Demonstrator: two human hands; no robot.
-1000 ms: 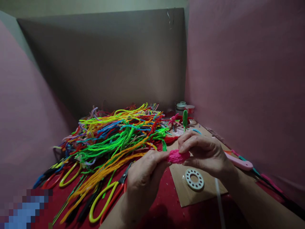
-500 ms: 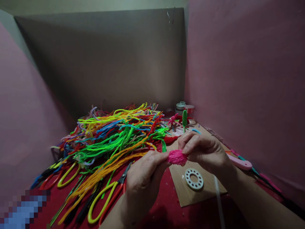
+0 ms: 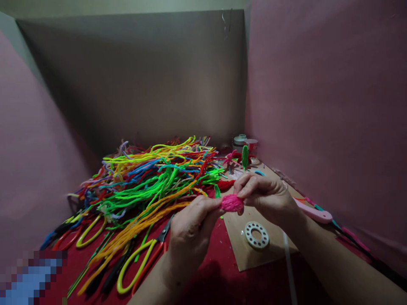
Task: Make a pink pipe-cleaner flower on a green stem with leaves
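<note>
Between both hands is a small oval piece of fuzzy pink pipe cleaner [image 3: 232, 203], held up over the front of a brown board. My left hand [image 3: 192, 226] pinches its left end between thumb and fingers. On the opposite end, my right hand [image 3: 265, 192] grips with thumb and forefinger, its other fingers curled. Beneath the right hand, a pale ring with holes [image 3: 257, 235] lies on the brown board [image 3: 246, 258]. Close to my left wrist rest scissors with yellow and red handles [image 3: 140, 267].
A big heap of colourful pipe cleaners [image 3: 159, 182] spreads across the red surface [image 3: 213, 279] at left. Behind the hands stand a green leaf shape [image 3: 244, 157] and a lidded jar [image 3: 239, 142]. A pink-handled tool [image 3: 314, 212] lies right. Walls enclose the back and sides.
Both hands and the pink piece sit slightly higher and further left in the view, and the whole scene has shifted a little the same way. Both hands keep their hold.
</note>
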